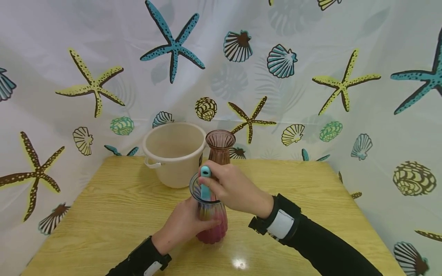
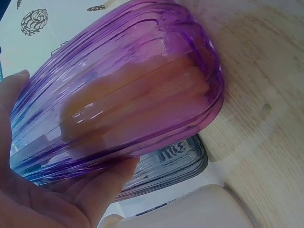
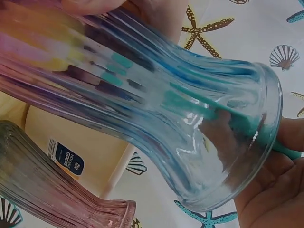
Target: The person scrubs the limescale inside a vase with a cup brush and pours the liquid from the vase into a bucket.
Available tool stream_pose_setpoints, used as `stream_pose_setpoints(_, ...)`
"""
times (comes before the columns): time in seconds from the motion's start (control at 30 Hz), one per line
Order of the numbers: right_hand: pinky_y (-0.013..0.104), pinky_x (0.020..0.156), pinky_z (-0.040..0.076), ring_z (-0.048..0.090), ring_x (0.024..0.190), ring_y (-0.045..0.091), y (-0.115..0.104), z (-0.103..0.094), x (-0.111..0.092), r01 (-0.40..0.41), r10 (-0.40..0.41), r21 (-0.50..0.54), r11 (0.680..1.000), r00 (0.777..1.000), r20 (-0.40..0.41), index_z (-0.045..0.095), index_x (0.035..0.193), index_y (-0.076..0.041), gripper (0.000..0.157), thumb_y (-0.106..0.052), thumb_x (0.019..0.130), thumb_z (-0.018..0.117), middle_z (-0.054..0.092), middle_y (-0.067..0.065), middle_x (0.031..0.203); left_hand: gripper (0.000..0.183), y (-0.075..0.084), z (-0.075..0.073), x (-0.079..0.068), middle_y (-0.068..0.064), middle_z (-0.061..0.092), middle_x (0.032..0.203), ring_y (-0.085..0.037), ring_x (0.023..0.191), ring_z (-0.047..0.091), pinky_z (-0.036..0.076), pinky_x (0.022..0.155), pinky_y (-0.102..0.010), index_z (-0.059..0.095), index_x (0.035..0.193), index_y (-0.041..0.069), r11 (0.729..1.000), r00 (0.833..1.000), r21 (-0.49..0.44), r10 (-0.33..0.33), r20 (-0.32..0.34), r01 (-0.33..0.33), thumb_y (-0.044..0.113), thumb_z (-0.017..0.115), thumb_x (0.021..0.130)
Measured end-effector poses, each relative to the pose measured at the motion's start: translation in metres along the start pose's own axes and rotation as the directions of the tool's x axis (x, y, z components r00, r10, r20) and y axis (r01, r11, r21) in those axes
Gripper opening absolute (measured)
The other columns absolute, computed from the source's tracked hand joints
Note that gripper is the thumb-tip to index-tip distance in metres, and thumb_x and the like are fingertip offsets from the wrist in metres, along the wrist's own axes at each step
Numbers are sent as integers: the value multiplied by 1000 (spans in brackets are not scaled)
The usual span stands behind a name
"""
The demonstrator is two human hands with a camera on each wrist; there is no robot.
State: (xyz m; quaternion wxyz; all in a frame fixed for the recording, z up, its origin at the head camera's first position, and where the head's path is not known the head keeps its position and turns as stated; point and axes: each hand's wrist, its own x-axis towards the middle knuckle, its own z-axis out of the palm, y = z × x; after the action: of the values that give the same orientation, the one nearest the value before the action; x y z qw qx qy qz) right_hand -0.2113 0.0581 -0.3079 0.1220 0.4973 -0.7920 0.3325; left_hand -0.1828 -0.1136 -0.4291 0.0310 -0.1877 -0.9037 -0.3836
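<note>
A ribbed glass vase, pink at its base and bluish toward the clear flared mouth, stands at the middle front of the table. My left hand grips its body from the left, thumb across the front. Above the mouth, my right hand holds the teal handle of a bottle brush, which reaches down inside the vase. Through the glass in the left wrist view, the brush's orange-yellow head shows in the lower part. The right wrist view shows the handle's shaft running through the neck.
Behind the vase stands a second ribbed vase, brownish-pink and flared at the top. Left of that is a cream bucket with a side handle. The wooden table ends at a sea-patterned cloth.
</note>
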Motion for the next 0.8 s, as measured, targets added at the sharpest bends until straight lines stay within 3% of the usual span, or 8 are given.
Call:
stream_pose_setpoints(0.33,17,47,33,37,50,3,-1,-12,-1,-18,21,-71,997,999,41,46,92,-11,12,-16,98,55,37,-3,65,84,1,0,2,7,56,120,-4,105,51,50,89,-38,34,138,27,1000,1000,-15,9,-3,-9,61,73,71)
stream_pose_setpoints(0.53,18,48,31,33,49,4,1,-17,-3,-74,76,-23,997,995,65,50,92,-12,9,-18,98,54,35,-3,63,89,1,-1,2,3,55,124,-6,108,50,49,90,-38,28,143,23,999,999,10,44,19,-45,56,73,74)
stream_pose_setpoints(0.8,21,48,41,44,52,3,1,-14,-5,-63,59,90,994,997,46,55,91,-13,8,-17,98,55,54,-3,66,87,-1,1,2,3,56,119,-6,103,53,51,86,-37,28,141,22,998,999,17,53,0,-53,53,75,74)
